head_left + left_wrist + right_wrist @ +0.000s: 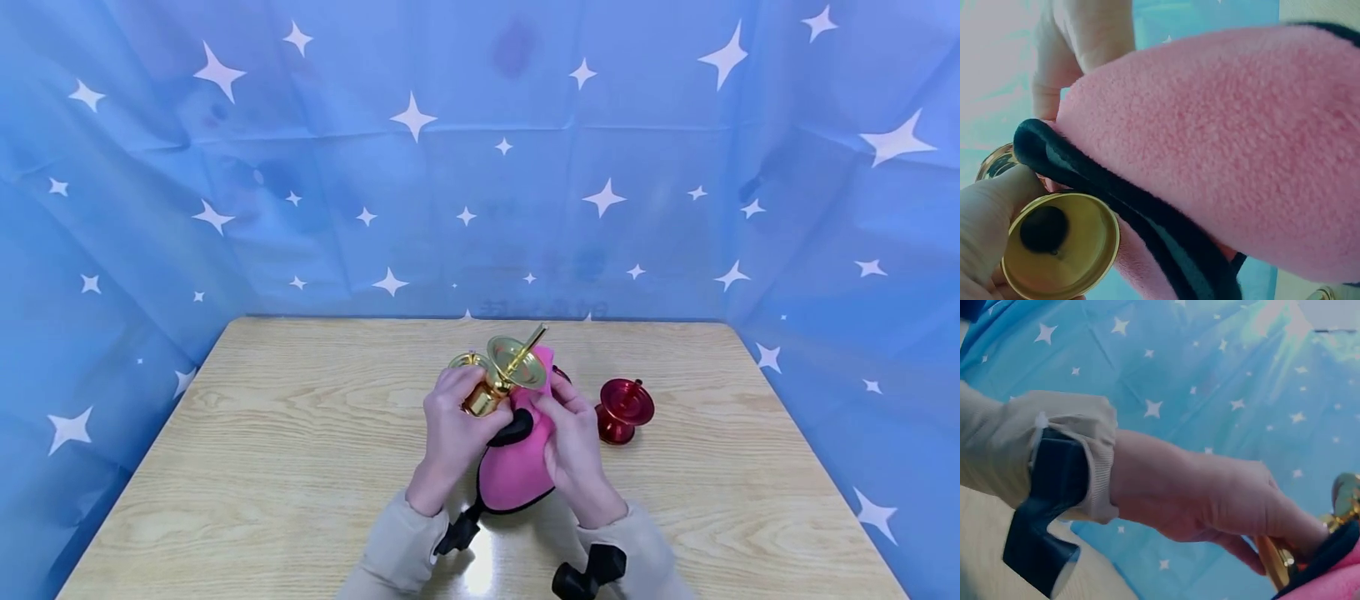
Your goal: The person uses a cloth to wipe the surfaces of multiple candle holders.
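My left hand (459, 425) grips a gold candle holder (483, 402) by its lower part. The holder tilts, with its dish and long stem pointing up to the right; its hollow base (1060, 247) faces the left wrist view. In my right hand (576, 446) I pinch a fluffy pink cloth (517, 479) with black edging, bunched against the holder beside the dish. The cloth covers part of the holder and hides some fingertips. The right wrist view shows a hand and a strapped sleeve beside the gold metal.
A red candle holder (618, 412) stands upright on the wooden table (315, 467), right of my right hand. Behind my left hand shows another gold dish (468, 360). A dark red rim (561, 374) peeks out behind the right hand. A blue star-printed curtain (465, 167) surrounds the table.
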Demonstrator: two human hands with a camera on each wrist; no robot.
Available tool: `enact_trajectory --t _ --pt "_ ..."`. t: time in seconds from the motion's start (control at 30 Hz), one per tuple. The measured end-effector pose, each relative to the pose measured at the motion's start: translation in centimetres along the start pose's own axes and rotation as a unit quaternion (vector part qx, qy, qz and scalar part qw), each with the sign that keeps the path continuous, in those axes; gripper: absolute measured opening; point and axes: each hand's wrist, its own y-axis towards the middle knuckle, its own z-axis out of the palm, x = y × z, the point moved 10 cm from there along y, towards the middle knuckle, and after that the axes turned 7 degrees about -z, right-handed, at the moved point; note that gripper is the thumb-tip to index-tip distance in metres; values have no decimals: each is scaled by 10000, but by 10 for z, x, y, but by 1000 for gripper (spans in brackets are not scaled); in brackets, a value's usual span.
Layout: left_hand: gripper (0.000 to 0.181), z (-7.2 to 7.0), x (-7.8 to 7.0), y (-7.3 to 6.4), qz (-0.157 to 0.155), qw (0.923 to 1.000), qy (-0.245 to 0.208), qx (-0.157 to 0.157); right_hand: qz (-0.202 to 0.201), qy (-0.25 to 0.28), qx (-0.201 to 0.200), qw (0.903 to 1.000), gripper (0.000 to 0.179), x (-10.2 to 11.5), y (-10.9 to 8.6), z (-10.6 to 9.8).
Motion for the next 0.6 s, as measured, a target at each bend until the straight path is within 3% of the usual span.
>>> enact_trajectory --t 0.1,0.17,0.23,0.27,0.3,0.33,0.37,0.43,0.5,0.6 --pt "26 0 -2 1 26 10000 -11 32 69 15 12 10000 42 0 1 -3" --pt "26 -1 -2 2 51 10000 -11 34 -164 7 -94 9998 41 6 4 -8" --pt "25 -2 -2 2 51 10000 60 37 -775 -199 -178 9966 37 21 9 -14" --pt "25 -3 -1 2 75 9999 116 31 -1203 -492 -155 9914 33 31 10 -15" --pt "25 -4 -1 1 97 9998 176 19 -1738 -990 -41 9798 31 44 11 -15" --pt "25 -4 1 0 94 9997 238 19 -2302 -1569 79 9604 29 57 11 -13" --pt "25 -5 2 0 107 9995 292 17 -2903 -2199 246 9310 27 69 9 -9" --pt "26 -4 3 -2 144 9992 362 39 -4077 -3339 624 8476 27 87 -1 5" --pt "26 -3 3 -3 174 9992 344 88 -4926 -3977 1081 7665 26 92 -11 21" --pt "26 0 2 -4 181 9992 312 166 -5657 -4276 1632 6859 19 89 -23 36"
